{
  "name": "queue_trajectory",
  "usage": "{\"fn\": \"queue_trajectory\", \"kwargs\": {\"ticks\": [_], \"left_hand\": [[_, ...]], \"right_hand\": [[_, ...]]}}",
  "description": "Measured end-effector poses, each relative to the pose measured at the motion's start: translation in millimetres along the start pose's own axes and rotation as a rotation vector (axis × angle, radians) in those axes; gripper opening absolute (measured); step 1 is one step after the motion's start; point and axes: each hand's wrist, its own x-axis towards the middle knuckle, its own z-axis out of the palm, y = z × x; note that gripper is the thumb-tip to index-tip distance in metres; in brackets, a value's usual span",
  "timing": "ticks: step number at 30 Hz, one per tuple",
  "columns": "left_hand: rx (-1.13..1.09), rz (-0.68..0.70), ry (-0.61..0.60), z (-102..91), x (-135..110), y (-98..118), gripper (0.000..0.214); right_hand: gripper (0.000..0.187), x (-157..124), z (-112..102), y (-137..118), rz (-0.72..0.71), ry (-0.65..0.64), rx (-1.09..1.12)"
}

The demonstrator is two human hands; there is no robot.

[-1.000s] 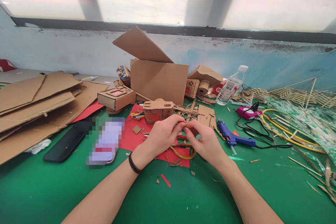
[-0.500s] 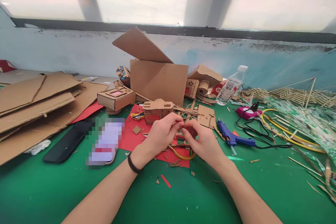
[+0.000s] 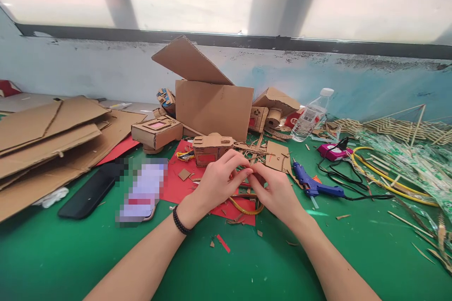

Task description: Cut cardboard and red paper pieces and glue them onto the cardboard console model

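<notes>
My left hand (image 3: pixel 217 181) and my right hand (image 3: pixel 274 190) meet fingertip to fingertip over the red paper sheet (image 3: pixel 173 181) on the green mat (image 3: pixel 247 263). Both pinch a very small piece between them; what it is stays hidden by the fingers. A black bead bracelet (image 3: pixel 179 220) sits on my left wrist. Just beyond the hands stands a small cardboard model camera (image 3: pixel 212 148) with a red panel. Under the hands lies a yellow-handled tool (image 3: pixel 245 207).
A blue glue gun (image 3: pixel 312 184) with black cord lies right of the hands. Flat cardboard sheets (image 3: pixel 45 141) are stacked left, with a black phone (image 3: pixel 88 193) beside them. An open cardboard box (image 3: pixel 212 103), a water bottle (image 3: pixel 310 115) and stick bundles (image 3: pixel 406 150) sit behind and right.
Both hands stayed in place; the fingers shifted slightly, closing tighter together around the small piece.
</notes>
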Motion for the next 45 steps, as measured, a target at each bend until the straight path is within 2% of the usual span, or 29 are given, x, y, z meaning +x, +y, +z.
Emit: {"fn": "queue_trajectory", "kwargs": {"ticks": [6,12,25,35,45], "left_hand": [[0.028,-0.003,0.000,2.5,0.7,-0.3,0.020],[0.029,-0.008,0.006,0.7,1.7,0.5,0.021],[0.039,-0.040,-0.035,2.1,1.8,4.0,0.023],[0.008,-0.033,-0.015,2.1,1.6,1.9,0.020],[0.021,-0.047,-0.037,2.6,1.1,3.3,0.019]], "right_hand": [[0.022,-1.6,3.1,0.3,0.027,0.016,-0.006],[0.014,-1.4,5.4,1.9,0.037,0.027,0.026],[0.030,0.7,1.3,-0.3,-0.005,0.039,-0.027],[0.025,0.2,4.9,1.7,0.096,0.075,0.021],[0.029,0.0,4.3,1.0,0.052,0.077,-0.016]]}}
